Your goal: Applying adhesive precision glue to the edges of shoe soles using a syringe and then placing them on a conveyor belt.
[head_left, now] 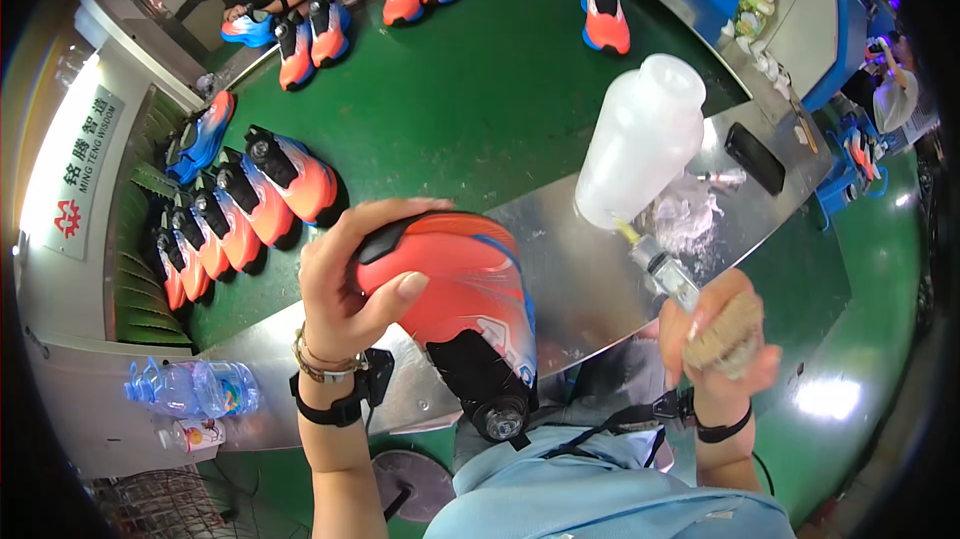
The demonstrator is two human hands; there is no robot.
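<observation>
Left hand (345,274) holds a red-orange shoe (450,289), thumb on the upper, fingers wrapped over the far, black-edged end. Position: in front of the torso, over the near edge of the metal tabletop (575,269); contact with the metal cannot be told. Long axis runs away from the body, leaning slightly left going outward. Toe points away from the wearer; the black ankle opening (470,364), with a round-capped plug, faces the body at lower right. Blue trim shows along the right flank.

Right hand (715,334) is closed round a brush (728,339), pale bristles outward, to the right of the shoe and apart from it. A clear tubular piece (675,279) with dark band and yellowish tip projects from this hand toward upper left; whether it joins the brush cannot be told.

Beyond: white bottle (645,139), white powder (685,219) beside it. Row of similar shoes (262,204) at left, on green surface (450,119).
</observation>
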